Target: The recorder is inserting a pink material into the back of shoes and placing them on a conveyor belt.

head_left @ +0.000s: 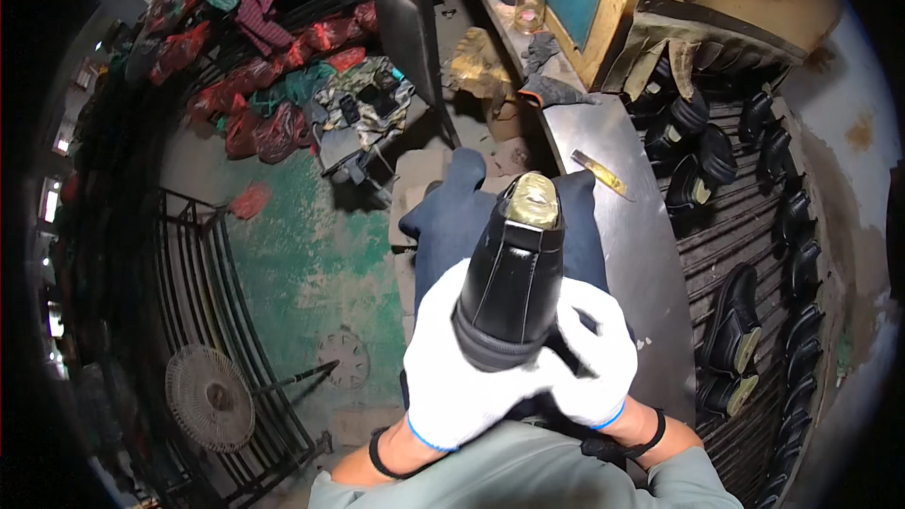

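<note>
A black leather shoe (509, 292) is held upright over my lap, with a shiny gold-coloured last (535, 200) filling its opening. My left hand (452, 368), in a white glove with a blue cuff edge, grips the shoe from its left side and below. Close against the shoe's right side is my right hand (594, 349), gloved alike, its fingers curled together. A dark strip shows between that hand and the shoe; what the fingers pinch, if anything, cannot be made out. On the metal bench (650, 273) to the right lies a yellow-handled cutter (603, 174).
Shoes on lasts (731, 330) fill a slatted rack (735, 226) at right. A dark glove (556, 91) and a jar (530, 9) sit along the bench's far end. A fan (212, 396) stands at left by a metal rack; red bags (283, 127) pile behind.
</note>
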